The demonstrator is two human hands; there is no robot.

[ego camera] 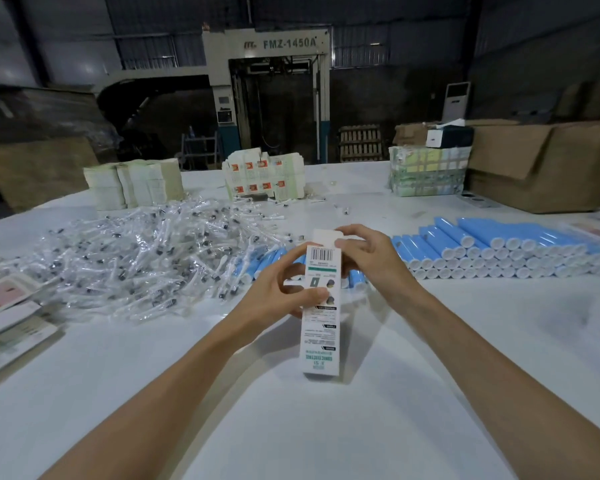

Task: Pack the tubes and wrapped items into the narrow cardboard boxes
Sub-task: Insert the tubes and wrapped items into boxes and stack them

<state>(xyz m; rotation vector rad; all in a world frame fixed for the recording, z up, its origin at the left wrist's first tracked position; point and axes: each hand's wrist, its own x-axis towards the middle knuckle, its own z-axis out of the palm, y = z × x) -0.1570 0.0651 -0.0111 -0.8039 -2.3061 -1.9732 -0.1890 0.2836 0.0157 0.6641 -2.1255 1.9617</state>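
A narrow white cardboard box [321,336] with a barcode and green print stands upright on the table, just in front of me. My left hand [284,292] grips its upper left side. My right hand [364,258] holds its top end, fingers on the raised white end flap. A wide heap of clear-wrapped items [146,258] lies to the left. Blue tubes with white caps [499,247] lie stacked in rows to the right, and a few more blue tubes [267,263] lie behind my hands. What is inside the box is hidden.
Bundles of flat folded boxes [136,183] [264,178] [426,174] stand along the far side of the white table [326,427]. A large brown carton [541,164] sits at the far right. Flat printed cartons [11,317] lie at the left edge.
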